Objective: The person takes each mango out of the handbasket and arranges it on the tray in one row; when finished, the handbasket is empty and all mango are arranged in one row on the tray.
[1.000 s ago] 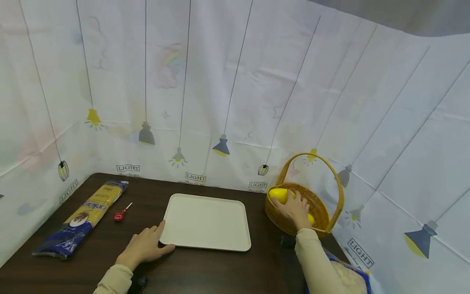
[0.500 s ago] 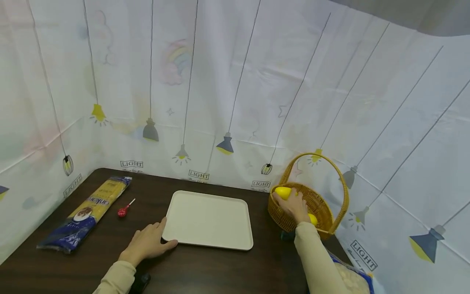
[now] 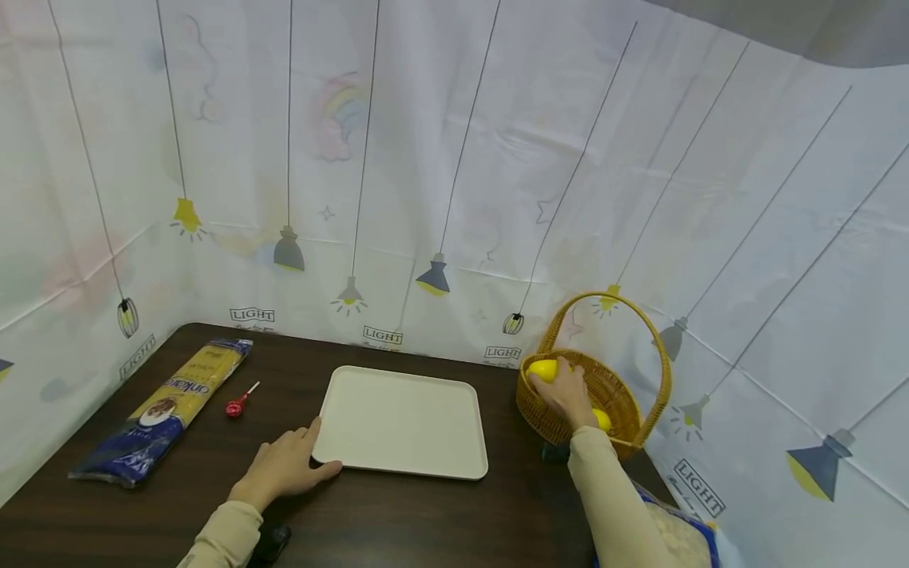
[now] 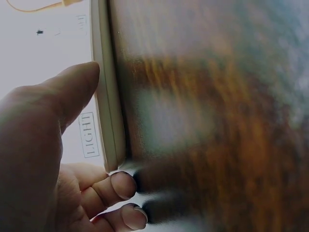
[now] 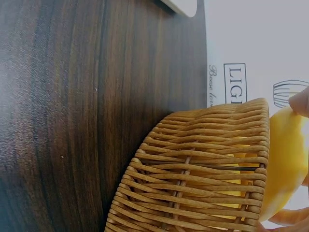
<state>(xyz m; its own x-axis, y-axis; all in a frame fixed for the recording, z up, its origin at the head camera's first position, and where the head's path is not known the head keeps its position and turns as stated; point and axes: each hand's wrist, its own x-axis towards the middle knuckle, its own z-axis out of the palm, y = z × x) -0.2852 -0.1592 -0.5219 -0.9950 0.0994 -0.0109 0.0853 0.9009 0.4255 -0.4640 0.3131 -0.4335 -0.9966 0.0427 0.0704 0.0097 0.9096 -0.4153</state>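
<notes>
My right hand (image 3: 568, 398) reaches over the near rim of a wicker basket (image 3: 531, 406) and grips a yellow lemon (image 3: 543, 369). In the right wrist view, fingertips press on the upper and lower ends of the lemon (image 5: 286, 162) beside the woven wall. Part of another yellow fruit (image 3: 602, 420) shows deeper in the basket. My left hand (image 3: 284, 469) lies at the near left corner of a white tray (image 3: 401, 422), fingers spread. In the left wrist view, its thumb (image 4: 79, 87) touches the tray's edge (image 4: 107, 106) and other fingertips sit by the corner.
A blue and yellow pasta packet (image 3: 170, 406) lies at the table's left, with a red lollipop (image 3: 234, 408) beside it. A clear and blue bag of pale pieces (image 3: 685, 536) is partly hidden by the right sleeve. Patterned cloth (image 3: 454, 158) hangs behind the table.
My right hand's fingers have closed in on the lemon, which has shifted slightly in the basket. The left hand stays at the tray's corner. The head view has shifted a little.
</notes>
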